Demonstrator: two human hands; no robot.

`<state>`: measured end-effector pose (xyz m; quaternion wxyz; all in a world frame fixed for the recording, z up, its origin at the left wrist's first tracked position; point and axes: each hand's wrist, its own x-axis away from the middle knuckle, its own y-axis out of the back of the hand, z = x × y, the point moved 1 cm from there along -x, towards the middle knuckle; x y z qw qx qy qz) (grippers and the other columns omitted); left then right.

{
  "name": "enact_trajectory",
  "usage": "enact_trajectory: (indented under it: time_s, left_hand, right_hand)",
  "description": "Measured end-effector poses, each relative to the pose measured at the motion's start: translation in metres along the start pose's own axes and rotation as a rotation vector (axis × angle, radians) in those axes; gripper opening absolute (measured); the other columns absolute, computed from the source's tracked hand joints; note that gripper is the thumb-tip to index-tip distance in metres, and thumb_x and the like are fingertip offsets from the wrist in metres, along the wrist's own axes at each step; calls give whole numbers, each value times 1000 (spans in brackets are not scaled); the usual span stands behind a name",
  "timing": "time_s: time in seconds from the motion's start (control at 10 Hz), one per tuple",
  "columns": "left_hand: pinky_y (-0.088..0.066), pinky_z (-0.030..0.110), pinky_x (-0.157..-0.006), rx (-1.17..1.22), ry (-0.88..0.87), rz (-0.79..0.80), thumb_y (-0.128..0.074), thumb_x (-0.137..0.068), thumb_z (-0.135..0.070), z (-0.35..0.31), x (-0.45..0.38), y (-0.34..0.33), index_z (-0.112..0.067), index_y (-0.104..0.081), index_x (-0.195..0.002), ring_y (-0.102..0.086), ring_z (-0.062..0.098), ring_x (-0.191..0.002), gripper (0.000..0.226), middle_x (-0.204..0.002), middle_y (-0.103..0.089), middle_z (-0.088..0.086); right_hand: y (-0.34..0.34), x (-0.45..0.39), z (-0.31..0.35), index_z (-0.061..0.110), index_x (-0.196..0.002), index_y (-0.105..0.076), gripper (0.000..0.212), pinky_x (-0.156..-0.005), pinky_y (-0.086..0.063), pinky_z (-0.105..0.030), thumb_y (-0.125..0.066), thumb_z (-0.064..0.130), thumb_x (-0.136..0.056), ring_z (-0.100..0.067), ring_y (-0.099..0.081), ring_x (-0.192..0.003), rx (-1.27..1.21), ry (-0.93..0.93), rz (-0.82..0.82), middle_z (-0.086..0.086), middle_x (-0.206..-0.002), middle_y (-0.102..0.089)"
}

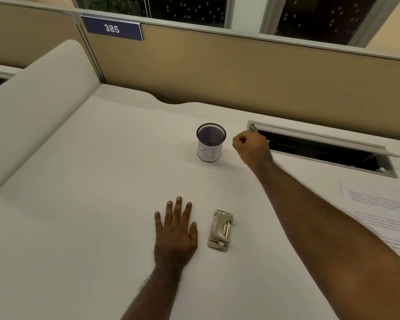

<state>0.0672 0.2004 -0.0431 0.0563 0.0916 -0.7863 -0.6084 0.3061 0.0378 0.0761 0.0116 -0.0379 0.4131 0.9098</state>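
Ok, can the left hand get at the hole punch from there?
Probably yes. The left hand lies flat on the desk just beside the hole punch, thumb toward it, with only bare desk between. The right forearm passes farther right, clear of that gap.

We log both arms bare, uncovered to the frame edge. On the left hand (174,234) all five nails show, cut short and rounded. Of the right hand (251,147) only the back shows, nails hidden. The right forearm (321,215) carries fine hair along its edges; the left forearm (153,294) has some too.
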Motion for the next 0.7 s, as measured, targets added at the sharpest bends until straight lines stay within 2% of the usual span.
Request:
enact_trajectory:
  time_s: [0.1,0.2,0.3,0.4,0.5,0.6,0.7]
  left_hand:
    - [-20,56,-118,7,4,3,-36,-92,-41,0,0,1,-28,-34,-149,-22,24,-149,58,-161,-25,1]
    - [-19,56,-118,6,3,-5,-35,-92,-41,0,0,1,-29,-35,-148,-22,24,-149,57,-161,-25,0]
    - [-20,55,-118,12,-8,-25,-38,-92,-39,-1,1,2,-28,-38,-147,-25,24,-148,56,-160,-27,1]
    - [-19,55,-119,-7,-3,-17,-37,-92,-40,0,1,0,-28,-36,-148,-23,23,-149,57,-161,-25,0]
    - [-18,54,-119,-10,-2,-11,-36,-92,-41,-1,0,3,-29,-35,-148,-22,22,-149,57,-161,-24,-1]
    - [-16,53,-120,-11,-10,-20,-36,-92,-41,1,1,0,-30,-35,-148,-22,22,-149,57,-161,-24,-1]
    - [-16,53,-120,14,2,-16,-33,-92,-43,1,1,1,-30,-34,-149,-21,22,-149,58,-161,-23,-2]
  right_hand:
    - [9,-13,30,11,-80,-70,23,-74,-51,-30,-53,25,-86,-25,-65,-83,68,115,2,-5,-82,-73]
    - [7,-23,53,11,-86,-71,24,-77,-55,-37,-50,22,-86,-29,-65,-90,135,130,77,-7,-90,-73]
    - [0,-26,66,15,-92,-72,24,-76,-53,-33,-50,19,-84,-29,-66,-96,257,117,144,-4,-100,-73]
    - [-3,-28,69,19,-90,-71,21,-68,-45,-27,-52,24,-85,-24,-64,-93,256,103,151,1,-98,-71]
    - [1,-29,69,17,-88,-71,24,-66,-40,-25,-48,17,-84,-23,-65,-93,218,99,174,3,-99,-72]
    - [8,-23,65,19,-94,-74,31,-73,-41,-22,-45,12,-84,-19,-64,-98,101,120,183,6,-109,-72]
    - [15,-7,52,23,-99,-72,28,-77,-46,-24,-48,18,-87,-18,-64,-100,64,139,139,6,-109,-72]
